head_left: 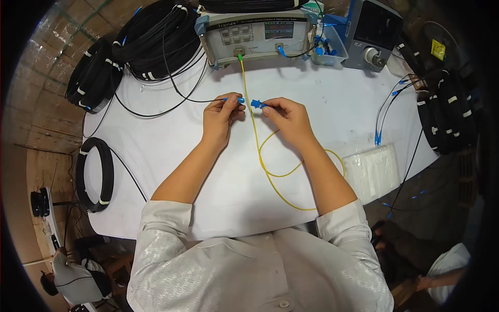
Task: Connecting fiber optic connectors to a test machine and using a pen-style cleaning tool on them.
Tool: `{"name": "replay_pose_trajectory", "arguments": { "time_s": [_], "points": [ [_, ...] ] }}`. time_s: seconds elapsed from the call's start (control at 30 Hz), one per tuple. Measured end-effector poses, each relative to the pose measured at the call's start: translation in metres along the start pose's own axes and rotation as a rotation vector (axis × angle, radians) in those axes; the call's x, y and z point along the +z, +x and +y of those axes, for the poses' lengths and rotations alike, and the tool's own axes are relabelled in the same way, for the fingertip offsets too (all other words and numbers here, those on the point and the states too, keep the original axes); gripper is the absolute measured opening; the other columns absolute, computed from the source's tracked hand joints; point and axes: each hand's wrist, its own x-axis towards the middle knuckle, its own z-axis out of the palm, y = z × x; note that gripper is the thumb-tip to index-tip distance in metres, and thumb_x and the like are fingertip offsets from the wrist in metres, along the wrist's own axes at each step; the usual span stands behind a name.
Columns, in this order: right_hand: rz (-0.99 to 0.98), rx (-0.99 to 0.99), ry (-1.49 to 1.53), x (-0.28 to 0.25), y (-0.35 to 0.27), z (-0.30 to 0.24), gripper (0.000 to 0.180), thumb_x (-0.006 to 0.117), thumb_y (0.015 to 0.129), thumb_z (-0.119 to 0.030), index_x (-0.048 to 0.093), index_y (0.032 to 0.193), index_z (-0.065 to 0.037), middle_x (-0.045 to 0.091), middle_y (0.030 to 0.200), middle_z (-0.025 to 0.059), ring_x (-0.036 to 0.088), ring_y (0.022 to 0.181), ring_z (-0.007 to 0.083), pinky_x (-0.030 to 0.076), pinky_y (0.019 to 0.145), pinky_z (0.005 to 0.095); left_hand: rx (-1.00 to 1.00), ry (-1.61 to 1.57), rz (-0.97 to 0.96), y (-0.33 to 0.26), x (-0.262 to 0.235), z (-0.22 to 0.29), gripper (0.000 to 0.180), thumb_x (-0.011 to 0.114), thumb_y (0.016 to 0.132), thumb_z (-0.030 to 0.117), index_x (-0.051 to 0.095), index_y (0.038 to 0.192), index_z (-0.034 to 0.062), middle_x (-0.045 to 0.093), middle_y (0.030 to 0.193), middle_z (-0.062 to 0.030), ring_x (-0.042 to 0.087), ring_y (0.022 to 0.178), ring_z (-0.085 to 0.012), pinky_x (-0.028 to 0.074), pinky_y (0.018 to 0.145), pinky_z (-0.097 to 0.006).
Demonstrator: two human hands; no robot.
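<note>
Blue connector point(240, 100) on thin black cable point(171, 83), pinched level, blue adapter point(256, 104) just beside it, both held above white surface point(322, 114)

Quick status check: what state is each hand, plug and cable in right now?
Left hand: pinching the blue plug on the black cable.
Right hand: pinching a blue connector.
Blue plug: not joined to the blue connector, small gap between.
Yellow cable: plugged into the test box, looped loosely on the table.
Black cable: slack.

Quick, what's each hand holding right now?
Left hand: closed on the black cable's blue connector.
Right hand: closed on a blue adapter.
</note>
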Motion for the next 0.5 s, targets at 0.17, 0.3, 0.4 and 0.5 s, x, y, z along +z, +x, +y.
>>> {"name": "replay_pose_trajectory", "arguments": {
  "time_s": [0.17,0.3,0.4,0.5],
  "points": [
    [-0.027,-0.019,-0.047,0.008,-0.003,0.001,0.022,0.074,0.087,-0.014,0.071,0.101,0.003,0.07,0.082,0.0053,0.058,0.07,0.0081,0.047,0.063,0.0235,-0.038,-0.061,-0.094,-0.002,0.001,0.001,0.027,0.07,0.093,0.021,0.066,0.106,-0.0025,0.069,0.092,-0.0097,0.067,0.078,-0.0162,0.056,0.068,-0.029],
    [-0.024,-0.003,-0.056,0.011,-0.005,-0.006,0.021,0.073,0.088,-0.014,0.071,0.101,0.003,0.07,0.081,0.0045,0.058,0.07,0.0079,0.047,0.064,0.0237,-0.048,-0.062,-0.11,-0.004,0.003,0.0,0.025,0.068,0.094,0.02,0.066,0.105,-0.0025,0.07,0.093,-0.0103,0.068,0.081,-0.0171,0.057,0.069,-0.03],
    [-0.022,0.014,-0.018,0.012,-0.005,-0.002,0.02,0.073,0.089,-0.014,0.07,0.101,0.003,0.069,0.081,0.004,0.057,0.071,0.0078,0.046,0.064,0.0241,-0.052,-0.044,-0.109,-0.005,0.004,-0.002,0.025,0.068,0.094,0.02,0.066,0.105,-0.0022,0.07,0.094,-0.0102,0.068,0.081,-0.0172,0.057,0.071,-0.03],
    [-0.004,-0.011,0.02,0.014,-0.008,0.001,0.02,0.073,0.089,-0.014,0.07,0.101,0.003,0.069,0.08,0.0043,0.057,0.07,0.0083,0.046,0.063,0.0245,-0.068,-0.054,-0.106,-0.007,0.007,-0.003,0.025,0.069,0.093,0.019,0.064,0.105,-0.0019,0.069,0.094,-0.0105,0.068,0.081,-0.0174,0.059,0.073,-0.03]
  ]
}}
